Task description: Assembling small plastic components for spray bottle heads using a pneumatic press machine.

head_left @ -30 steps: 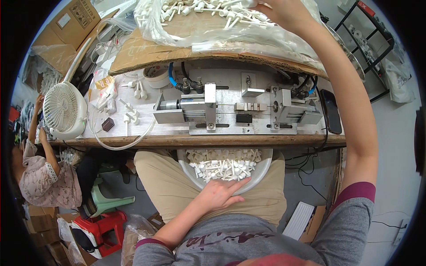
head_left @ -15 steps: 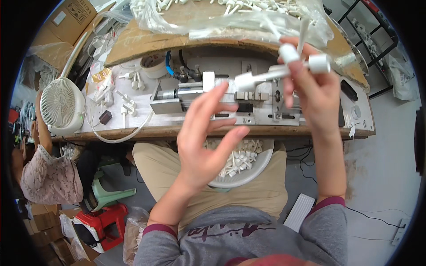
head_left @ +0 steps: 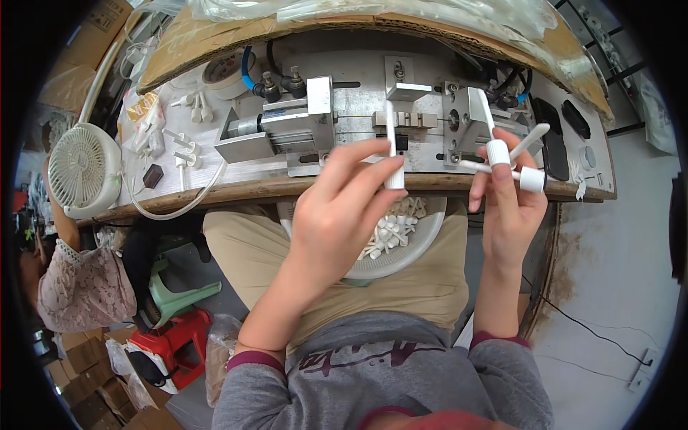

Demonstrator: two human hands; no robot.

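1. White capped stick (head_left: pixel 394 175): I pinch its ribbed cap between the thumb and fingers of my left hand (head_left: pixel 326 211), just on the near side of the metal fixture (head_left: pixel 358 107). Its thin stem points away from me, crossing my view of the notched block (head_left: pixel 423 120) in the middle of that fixture.
2. My right hand (head_left: pixel 510 218), in front of the fixture's right end, is closed around a bunch of similar sticks (head_left: pixel 532 180); at least three splay out from my fingers at different angles.
3. Nearer me than the fixture, a pale bowl (head_left: pixel 401 265) sits in my lap, with many white pieces (head_left: pixel 390 233) heaped inside, partly hidden by my left hand.
4. Left of the fixture, more white pieces (head_left: pixel 188 152) lie near a small dark brown block (head_left: pixel 153 176), and a white fan (head_left: pixel 86 168) stands farther out.
5. Right of the fixture lies a dark phone (head_left: pixel 552 143).
6. Beyond the fixture, cardboard (head_left: pixel 215 41) spans the bench under clear plastic (head_left: pixel 430 8).
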